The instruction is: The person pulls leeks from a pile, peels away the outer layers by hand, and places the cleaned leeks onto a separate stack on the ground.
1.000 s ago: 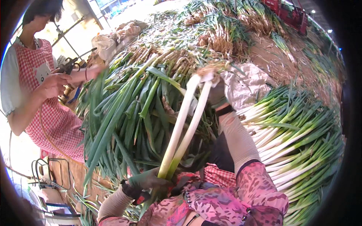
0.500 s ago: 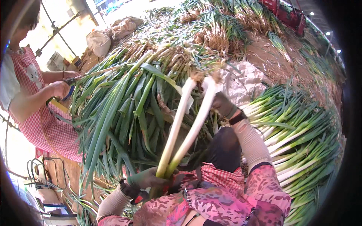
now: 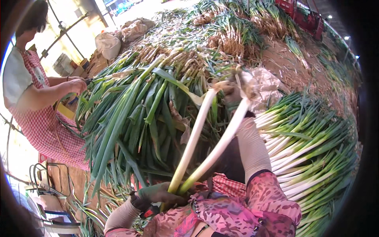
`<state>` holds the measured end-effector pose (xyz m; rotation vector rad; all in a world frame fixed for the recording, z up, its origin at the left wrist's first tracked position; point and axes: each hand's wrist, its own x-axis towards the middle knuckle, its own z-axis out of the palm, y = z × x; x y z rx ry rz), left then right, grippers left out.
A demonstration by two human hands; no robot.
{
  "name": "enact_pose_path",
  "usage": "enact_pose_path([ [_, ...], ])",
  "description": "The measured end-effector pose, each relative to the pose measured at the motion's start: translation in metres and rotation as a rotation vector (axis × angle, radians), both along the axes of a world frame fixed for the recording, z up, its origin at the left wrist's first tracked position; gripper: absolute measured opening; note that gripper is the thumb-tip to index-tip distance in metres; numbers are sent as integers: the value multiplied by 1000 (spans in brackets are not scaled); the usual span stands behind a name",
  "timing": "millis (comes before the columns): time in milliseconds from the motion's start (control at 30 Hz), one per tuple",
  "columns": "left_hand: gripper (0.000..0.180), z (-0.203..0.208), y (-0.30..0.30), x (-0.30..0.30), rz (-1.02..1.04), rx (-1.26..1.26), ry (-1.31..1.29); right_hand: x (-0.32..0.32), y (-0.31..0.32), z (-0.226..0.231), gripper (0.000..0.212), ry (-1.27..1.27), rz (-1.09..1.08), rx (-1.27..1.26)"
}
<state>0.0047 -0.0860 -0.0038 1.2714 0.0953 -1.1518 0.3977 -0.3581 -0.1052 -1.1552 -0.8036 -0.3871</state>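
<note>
My gloved left hand is closed around the lower, greenish part of two long green onions. Their white stalks lean up and to the right, spread apart in a V, with brown roots at the top ends. My gloved right hand is up at those root ends, partly behind the right stalk. Motion blurs its fingers, so any grip there is unclear. Right behind the stalks lies a big heap of untrimmed green onions, leaves hanging toward me. A red and black object shows beside my left wrist.
Cleaned green onions with white stalks lie in a broad pile on the right. A person in a checked apron stands at the left, hands at the heap. Sacks, rooted bundles and a red machine frame are farther back.
The root ends of both onions have swung right, and the two stalks have spread farther apart. My right hand has moved up among the roots; my left hand keeps its hold.
</note>
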Motion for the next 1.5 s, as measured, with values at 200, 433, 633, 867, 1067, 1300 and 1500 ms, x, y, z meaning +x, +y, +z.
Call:
enact_pose_path([
  [200, 55, -21, 52, -14, 356, 94, -174, -87, 3, 65, 18, 220, -37, -577],
  [433, 53, 3, 84, 60, 448, 205, -430, -215, 35, 4, 37, -195, 1285, -1319],
  [633, 54, 1, 100, 58, 522, 241, -458, -37, 158, 179, 21, -151, 44, -1024],
  [867, 54, 26, 84, 48, 504, 252, -430, -110, 184, 265, 61, -632, 105, -1140],
  [1067, 59, 31, 47, 69, 76, 418, -555, -181, 149, 162, 25, -1356, -4, -965],
  [1300, 42, 122, 79, 59, 532, 296, -948, -59, -66, 224, 38, -979, -651, -1399],
  [1500, 37, 140, 182, 69, 986, 495, -1278, -108, -305, 277, 52, -184, -1399, -1306],
])
